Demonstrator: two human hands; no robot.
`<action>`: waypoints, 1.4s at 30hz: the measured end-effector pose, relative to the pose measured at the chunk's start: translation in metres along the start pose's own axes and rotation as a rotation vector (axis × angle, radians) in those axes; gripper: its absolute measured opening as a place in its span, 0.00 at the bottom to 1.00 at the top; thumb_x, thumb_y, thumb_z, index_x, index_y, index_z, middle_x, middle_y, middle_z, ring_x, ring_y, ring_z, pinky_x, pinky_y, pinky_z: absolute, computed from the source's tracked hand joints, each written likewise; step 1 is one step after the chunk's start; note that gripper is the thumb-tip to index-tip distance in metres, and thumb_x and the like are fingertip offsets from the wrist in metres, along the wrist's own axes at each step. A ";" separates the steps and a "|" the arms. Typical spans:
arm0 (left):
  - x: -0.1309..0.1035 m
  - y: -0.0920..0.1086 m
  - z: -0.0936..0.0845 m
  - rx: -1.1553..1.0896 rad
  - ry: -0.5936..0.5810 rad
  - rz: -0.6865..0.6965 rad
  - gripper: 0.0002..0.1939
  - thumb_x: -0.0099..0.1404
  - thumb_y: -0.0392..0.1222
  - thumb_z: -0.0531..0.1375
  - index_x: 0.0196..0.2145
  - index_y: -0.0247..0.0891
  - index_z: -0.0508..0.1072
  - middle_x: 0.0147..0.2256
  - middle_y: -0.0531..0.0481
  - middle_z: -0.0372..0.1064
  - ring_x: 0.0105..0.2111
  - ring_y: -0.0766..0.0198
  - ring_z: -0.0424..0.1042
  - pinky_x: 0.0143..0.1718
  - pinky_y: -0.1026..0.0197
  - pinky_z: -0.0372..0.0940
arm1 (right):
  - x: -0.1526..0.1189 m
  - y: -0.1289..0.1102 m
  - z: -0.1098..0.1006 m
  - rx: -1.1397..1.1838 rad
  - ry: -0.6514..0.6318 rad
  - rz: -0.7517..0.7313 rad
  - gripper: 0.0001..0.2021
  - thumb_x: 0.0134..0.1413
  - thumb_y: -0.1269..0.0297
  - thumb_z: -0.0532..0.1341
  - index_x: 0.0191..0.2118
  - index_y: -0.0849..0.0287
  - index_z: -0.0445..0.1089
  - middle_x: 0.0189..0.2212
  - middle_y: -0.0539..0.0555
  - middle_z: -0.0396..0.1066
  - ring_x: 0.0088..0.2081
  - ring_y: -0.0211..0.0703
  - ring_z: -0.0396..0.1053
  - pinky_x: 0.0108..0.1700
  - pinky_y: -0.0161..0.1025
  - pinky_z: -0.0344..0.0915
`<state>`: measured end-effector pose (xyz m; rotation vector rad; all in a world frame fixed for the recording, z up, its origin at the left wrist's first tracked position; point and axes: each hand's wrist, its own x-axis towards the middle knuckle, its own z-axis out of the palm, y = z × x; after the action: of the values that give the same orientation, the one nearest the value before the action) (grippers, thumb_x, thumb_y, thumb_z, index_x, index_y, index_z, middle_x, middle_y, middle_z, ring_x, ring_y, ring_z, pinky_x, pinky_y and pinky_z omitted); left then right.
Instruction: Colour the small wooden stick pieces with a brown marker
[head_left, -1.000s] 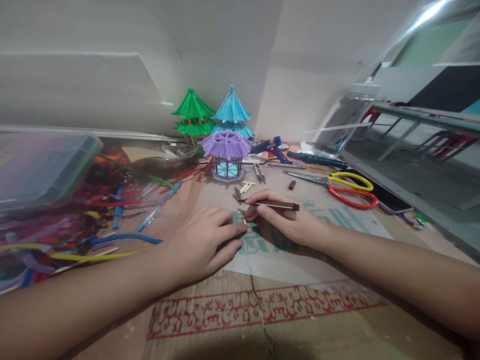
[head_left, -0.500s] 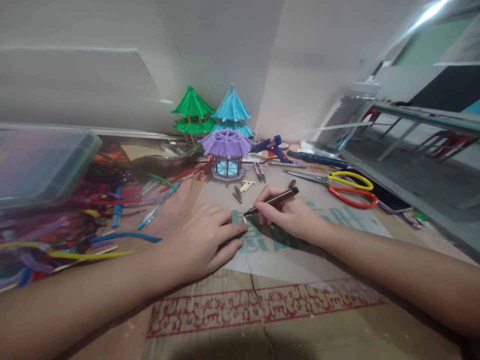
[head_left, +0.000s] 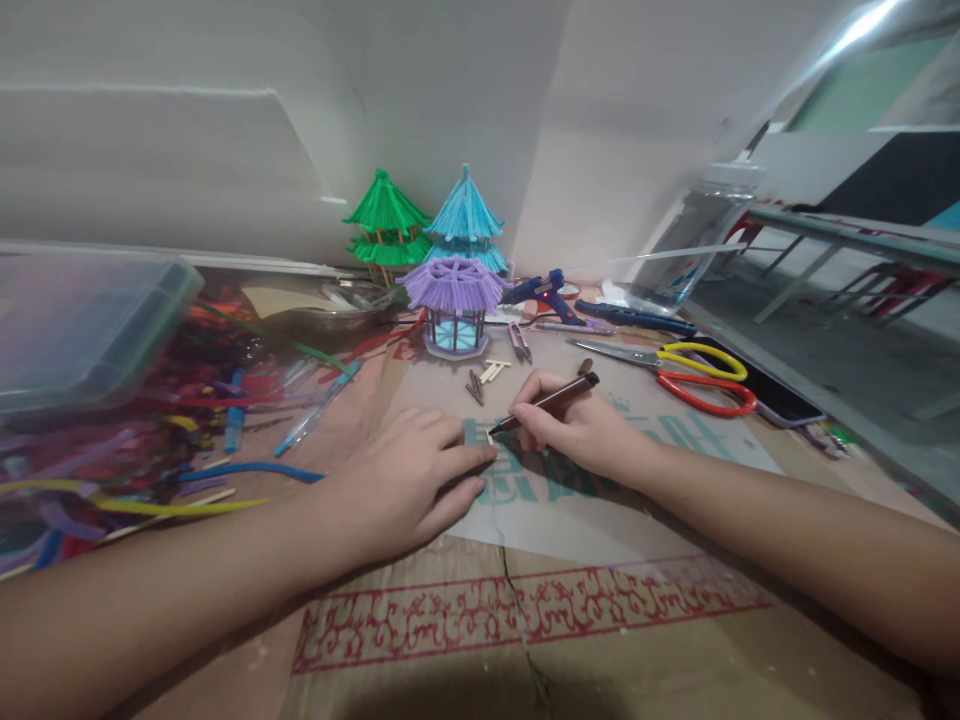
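Observation:
My right hand [head_left: 574, 425] is closed around a dark brown marker [head_left: 551, 400], its tip on a tiny pale stick [head_left: 490, 437]. Beside it, my left hand [head_left: 420, 475] lies palm down with its index fingertip at the stick's lower end and its fingers somewhat apart. Both rest over a pale sheet [head_left: 585, 530] with teal lettering. Just beyond the hands lie short pale sticks [head_left: 493, 372] and short brown sticks [head_left: 475, 387]. A small purple-roofed model pavilion [head_left: 455, 305] stands behind them.
Green [head_left: 385, 225] and blue [head_left: 464, 220] model pavilions stand by the wall. Scissors [head_left: 667, 370], a phone [head_left: 757, 380], a glue gun [head_left: 547, 295] and a cutter [head_left: 636, 318] lie at the right. A plastic box [head_left: 90, 325] and colourful pipe cleaners [head_left: 67, 460] fill the left.
The marker's tip has shifted very slightly on the small stick. Both hands otherwise keep nearly the same place.

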<state>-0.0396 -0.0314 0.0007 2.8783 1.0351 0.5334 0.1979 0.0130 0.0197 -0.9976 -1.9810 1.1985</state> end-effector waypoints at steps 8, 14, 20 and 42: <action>0.000 0.000 -0.001 0.001 -0.001 -0.002 0.18 0.76 0.47 0.51 0.55 0.41 0.75 0.36 0.45 0.68 0.38 0.53 0.67 0.40 0.50 0.61 | 0.000 0.001 0.001 -0.020 0.017 -0.003 0.08 0.63 0.60 0.61 0.35 0.57 0.64 0.21 0.47 0.70 0.23 0.36 0.67 0.28 0.35 0.64; 0.000 0.001 -0.001 0.001 -0.004 -0.002 0.18 0.76 0.47 0.51 0.55 0.41 0.74 0.37 0.44 0.68 0.39 0.53 0.67 0.41 0.49 0.63 | 0.000 0.000 0.001 -0.041 0.022 0.007 0.08 0.63 0.59 0.61 0.35 0.57 0.64 0.22 0.48 0.71 0.23 0.36 0.67 0.27 0.35 0.64; 0.001 0.002 -0.003 -0.089 0.009 -0.023 0.16 0.74 0.44 0.53 0.53 0.40 0.75 0.45 0.42 0.70 0.46 0.51 0.69 0.48 0.46 0.66 | 0.000 0.000 0.001 -0.009 0.014 0.020 0.10 0.62 0.57 0.63 0.35 0.57 0.64 0.21 0.47 0.71 0.23 0.36 0.67 0.27 0.35 0.65; 0.001 -0.001 -0.003 -0.158 0.010 0.042 0.16 0.72 0.43 0.56 0.54 0.46 0.77 0.58 0.40 0.68 0.59 0.46 0.66 0.60 0.38 0.61 | 0.000 0.001 0.000 -0.034 0.007 -0.003 0.08 0.63 0.60 0.61 0.35 0.56 0.64 0.21 0.47 0.70 0.23 0.37 0.68 0.28 0.36 0.65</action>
<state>-0.0404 -0.0297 0.0039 2.7669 0.8920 0.6027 0.1984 0.0129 0.0192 -1.0135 -2.0028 1.1623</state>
